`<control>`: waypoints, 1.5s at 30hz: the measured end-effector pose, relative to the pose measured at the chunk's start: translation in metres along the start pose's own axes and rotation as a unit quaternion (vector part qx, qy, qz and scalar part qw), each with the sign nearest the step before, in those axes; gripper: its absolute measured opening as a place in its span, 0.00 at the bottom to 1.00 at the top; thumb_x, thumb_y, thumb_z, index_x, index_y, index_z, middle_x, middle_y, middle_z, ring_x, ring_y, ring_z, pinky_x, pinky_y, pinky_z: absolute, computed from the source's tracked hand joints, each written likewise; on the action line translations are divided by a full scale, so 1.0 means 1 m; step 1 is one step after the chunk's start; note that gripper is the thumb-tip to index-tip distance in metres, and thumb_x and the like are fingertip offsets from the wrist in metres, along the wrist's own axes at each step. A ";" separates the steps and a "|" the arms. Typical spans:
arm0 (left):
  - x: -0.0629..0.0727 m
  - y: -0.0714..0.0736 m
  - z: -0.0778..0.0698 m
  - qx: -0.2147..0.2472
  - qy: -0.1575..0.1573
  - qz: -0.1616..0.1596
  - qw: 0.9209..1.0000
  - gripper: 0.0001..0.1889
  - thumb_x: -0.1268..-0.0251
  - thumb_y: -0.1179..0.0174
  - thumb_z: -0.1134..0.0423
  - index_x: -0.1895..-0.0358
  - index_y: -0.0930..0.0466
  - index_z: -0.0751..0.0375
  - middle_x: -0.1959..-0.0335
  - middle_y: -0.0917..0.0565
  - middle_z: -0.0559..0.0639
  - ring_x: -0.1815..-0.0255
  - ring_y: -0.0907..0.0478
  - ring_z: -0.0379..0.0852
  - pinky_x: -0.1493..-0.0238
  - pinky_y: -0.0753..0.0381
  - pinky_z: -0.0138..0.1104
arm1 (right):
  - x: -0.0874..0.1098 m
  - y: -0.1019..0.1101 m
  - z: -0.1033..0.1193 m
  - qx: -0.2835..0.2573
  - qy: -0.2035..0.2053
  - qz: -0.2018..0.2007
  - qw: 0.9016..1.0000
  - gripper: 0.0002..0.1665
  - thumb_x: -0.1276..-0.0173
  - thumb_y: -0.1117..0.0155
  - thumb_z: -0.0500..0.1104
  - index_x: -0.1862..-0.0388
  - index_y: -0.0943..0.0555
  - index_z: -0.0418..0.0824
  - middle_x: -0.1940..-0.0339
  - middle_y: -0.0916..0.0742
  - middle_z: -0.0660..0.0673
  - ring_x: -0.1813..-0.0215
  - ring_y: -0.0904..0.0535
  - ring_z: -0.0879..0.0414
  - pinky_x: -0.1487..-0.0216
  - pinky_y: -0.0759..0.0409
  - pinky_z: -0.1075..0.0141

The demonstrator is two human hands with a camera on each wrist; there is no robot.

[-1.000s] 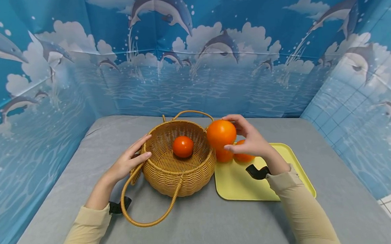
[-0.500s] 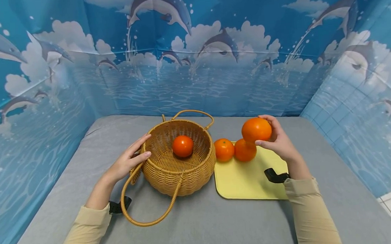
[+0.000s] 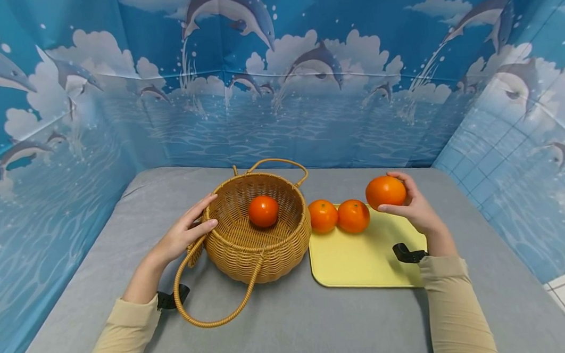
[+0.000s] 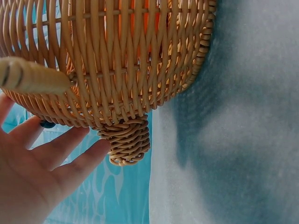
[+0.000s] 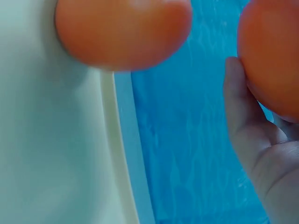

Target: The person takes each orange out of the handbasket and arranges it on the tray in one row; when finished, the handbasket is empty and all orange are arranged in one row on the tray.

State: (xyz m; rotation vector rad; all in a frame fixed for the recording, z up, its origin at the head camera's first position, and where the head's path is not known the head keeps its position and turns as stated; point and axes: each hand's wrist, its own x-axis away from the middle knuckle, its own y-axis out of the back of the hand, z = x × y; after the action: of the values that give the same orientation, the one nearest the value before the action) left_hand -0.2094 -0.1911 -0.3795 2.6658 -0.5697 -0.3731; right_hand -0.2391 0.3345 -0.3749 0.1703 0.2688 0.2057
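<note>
My right hand (image 3: 415,204) holds an orange (image 3: 385,191) between thumb and fingers, raised over the far right part of the yellow tray (image 3: 364,263). In the right wrist view, the thumb presses against the lower side of this orange (image 5: 273,60). Two more oranges, a left one (image 3: 323,216) and a right one (image 3: 354,216), sit side by side at the tray's far left. My left hand (image 3: 182,232) rests against the left rim of a round wicker basket (image 3: 258,263), its fingers extended along the weave in the left wrist view. Inside the basket lies a shiny red-orange tomato-like fruit (image 3: 263,211).
One basket handle (image 3: 213,324) droops toward the front left; the other handle (image 3: 281,159) leans to the back. The tray stands just right of the basket on a grey cloth-covered table (image 3: 290,325). A dolphin-printed curtain (image 3: 279,123) closes off the back and sides.
The right hand has carried the held orange rightward, from beside the basket's right rim to over the tray's far right. The left hand and the basket have stayed put.
</note>
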 end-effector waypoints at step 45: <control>-0.001 -0.001 0.001 0.001 0.002 -0.003 1.000 0.30 0.28 0.50 0.56 0.26 0.48 0.44 0.24 0.56 0.49 0.26 0.60 0.55 0.35 0.50 0.60 | 0.009 0.028 -0.051 0.164 -0.132 0.066 0.975 0.50 0.44 0.28 0.39 0.29 0.47 0.39 0.37 0.34 0.32 0.47 0.31 0.39 0.51 0.29 0.55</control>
State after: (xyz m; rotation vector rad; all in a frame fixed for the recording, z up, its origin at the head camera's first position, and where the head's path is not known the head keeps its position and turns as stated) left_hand -0.2101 -0.1904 -0.3806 2.6706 -0.5616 -0.3678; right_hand -0.2495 0.3712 -0.4199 0.5409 0.0234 0.2662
